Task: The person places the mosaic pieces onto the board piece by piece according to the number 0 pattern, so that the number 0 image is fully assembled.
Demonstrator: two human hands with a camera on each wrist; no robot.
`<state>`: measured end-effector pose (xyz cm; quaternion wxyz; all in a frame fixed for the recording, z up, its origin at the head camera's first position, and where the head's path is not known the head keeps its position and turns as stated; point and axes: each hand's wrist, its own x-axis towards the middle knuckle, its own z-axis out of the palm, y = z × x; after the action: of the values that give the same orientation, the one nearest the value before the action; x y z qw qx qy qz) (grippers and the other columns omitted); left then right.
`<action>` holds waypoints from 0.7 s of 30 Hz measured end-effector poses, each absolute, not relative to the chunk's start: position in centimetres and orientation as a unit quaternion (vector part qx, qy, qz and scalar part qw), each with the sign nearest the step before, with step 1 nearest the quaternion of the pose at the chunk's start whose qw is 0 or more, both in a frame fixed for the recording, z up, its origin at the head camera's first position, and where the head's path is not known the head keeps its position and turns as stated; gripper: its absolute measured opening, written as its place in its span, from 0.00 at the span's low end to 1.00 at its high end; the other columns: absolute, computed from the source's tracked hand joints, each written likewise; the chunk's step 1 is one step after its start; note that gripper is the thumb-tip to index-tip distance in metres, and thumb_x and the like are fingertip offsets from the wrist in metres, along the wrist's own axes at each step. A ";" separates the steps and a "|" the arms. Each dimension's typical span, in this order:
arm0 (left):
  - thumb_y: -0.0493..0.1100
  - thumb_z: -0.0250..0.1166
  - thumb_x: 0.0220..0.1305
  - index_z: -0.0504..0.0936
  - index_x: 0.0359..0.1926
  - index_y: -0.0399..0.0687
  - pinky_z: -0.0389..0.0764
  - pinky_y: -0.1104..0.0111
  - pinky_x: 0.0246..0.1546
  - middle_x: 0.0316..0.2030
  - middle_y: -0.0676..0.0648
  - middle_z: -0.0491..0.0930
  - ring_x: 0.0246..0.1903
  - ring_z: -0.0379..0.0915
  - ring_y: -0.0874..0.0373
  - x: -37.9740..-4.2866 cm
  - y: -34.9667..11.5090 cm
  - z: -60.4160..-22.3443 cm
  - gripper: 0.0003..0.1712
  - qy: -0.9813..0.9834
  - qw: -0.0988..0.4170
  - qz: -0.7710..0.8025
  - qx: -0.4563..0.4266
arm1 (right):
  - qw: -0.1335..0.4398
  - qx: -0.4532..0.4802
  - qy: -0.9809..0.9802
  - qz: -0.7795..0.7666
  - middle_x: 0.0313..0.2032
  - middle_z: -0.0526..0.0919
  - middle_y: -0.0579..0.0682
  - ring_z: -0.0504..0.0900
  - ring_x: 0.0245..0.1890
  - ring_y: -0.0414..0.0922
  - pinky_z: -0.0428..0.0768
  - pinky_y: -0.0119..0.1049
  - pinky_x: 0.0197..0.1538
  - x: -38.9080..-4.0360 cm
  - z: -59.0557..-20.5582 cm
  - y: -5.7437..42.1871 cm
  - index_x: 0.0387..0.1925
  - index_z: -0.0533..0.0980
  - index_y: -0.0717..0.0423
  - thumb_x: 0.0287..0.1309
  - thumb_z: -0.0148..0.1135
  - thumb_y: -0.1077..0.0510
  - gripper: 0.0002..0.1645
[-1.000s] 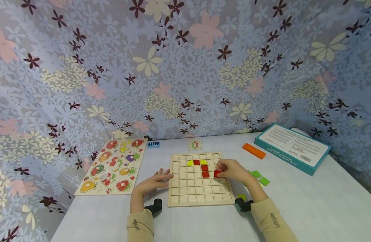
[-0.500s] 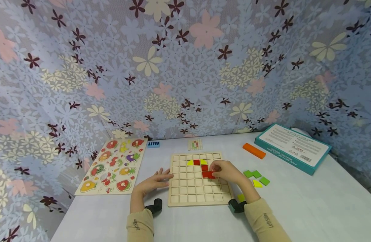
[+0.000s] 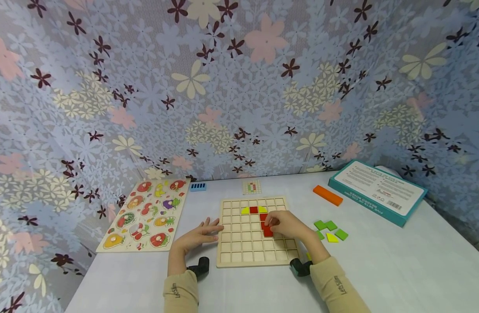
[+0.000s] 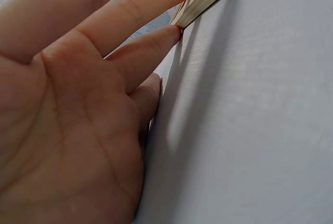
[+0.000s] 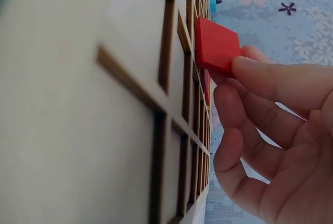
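My right hand (image 3: 287,224) pinches a red square tile (image 5: 216,46) between thumb and fingers, tilted, close over the wooden grid board (image 3: 239,257). In the head view that tile overlaps the lower part of a column of red tiles, which my fingers partly cover. At the top of the column lie another red tile (image 3: 253,210) and two yellow pieces with a rounded side, one being the left yellow piece (image 3: 245,211). My left hand (image 3: 198,237) lies with fingers spread, fingertips at the board's left edge, holding nothing.
Several green tiles (image 3: 341,234) and a yellow piece (image 3: 332,238) lie right of the board. Behind are a small pattern card (image 3: 252,187), an orange block (image 3: 327,195) and a teal box (image 3: 376,191). A fruit puzzle board (image 3: 145,217) lies left, near a blue piece (image 3: 198,187).
My right hand has carried the red tile leftward and slightly nearer to me, from the board's right side to the red column. My left hand has stayed put.
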<state>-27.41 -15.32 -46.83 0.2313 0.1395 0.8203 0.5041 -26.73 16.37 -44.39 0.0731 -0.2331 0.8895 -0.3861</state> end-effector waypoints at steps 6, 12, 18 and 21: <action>0.46 0.64 0.58 0.74 0.59 0.46 0.28 0.41 0.64 0.70 0.48 0.50 0.70 0.22 0.45 -27.4 -15.3 -46.7 0.27 0.820 0.233 0.504 0.138 | 0.085 -0.242 0.893 -0.371 0.27 0.79 0.47 0.74 0.29 0.40 0.76 0.32 0.35 -26.7 -44.4 16.2 0.30 0.76 0.58 0.53 0.61 0.69 0.05; 0.45 0.64 0.58 0.74 0.59 0.46 0.28 0.42 0.64 0.70 0.48 0.50 0.70 0.22 0.45 -27.5 -15.3 -46.7 0.27 0.819 0.232 0.506 0.138 | 0.078 -0.228 0.906 -0.348 0.30 0.80 0.47 0.74 0.30 0.41 0.76 0.34 0.35 -26.7 -44.1 15.9 0.28 0.79 0.57 0.51 0.63 0.69 0.05; 0.45 0.63 0.59 0.73 0.59 0.44 0.28 0.44 0.65 0.70 0.46 0.50 0.70 0.22 0.46 -27.6 -15.4 -46.9 0.27 0.817 0.233 0.507 0.147 | 0.074 -0.223 0.914 -0.331 0.31 0.82 0.47 0.75 0.32 0.42 0.76 0.35 0.36 -26.4 -43.6 15.7 0.28 0.81 0.57 0.51 0.63 0.69 0.05; 0.45 0.63 0.59 0.73 0.59 0.44 0.28 0.44 0.65 0.70 0.46 0.50 0.70 0.22 0.46 -27.7 -15.4 -47.0 0.27 0.816 0.234 0.508 0.148 | 0.079 -0.219 0.914 -0.333 0.31 0.82 0.47 0.75 0.32 0.41 0.75 0.34 0.36 -26.3 -43.6 15.6 0.28 0.82 0.58 0.51 0.63 0.68 0.04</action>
<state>-27.68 -15.36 -47.02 0.2339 0.1484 0.8158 0.5076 -26.34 15.62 -43.55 0.0794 -0.2190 0.9138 -0.3326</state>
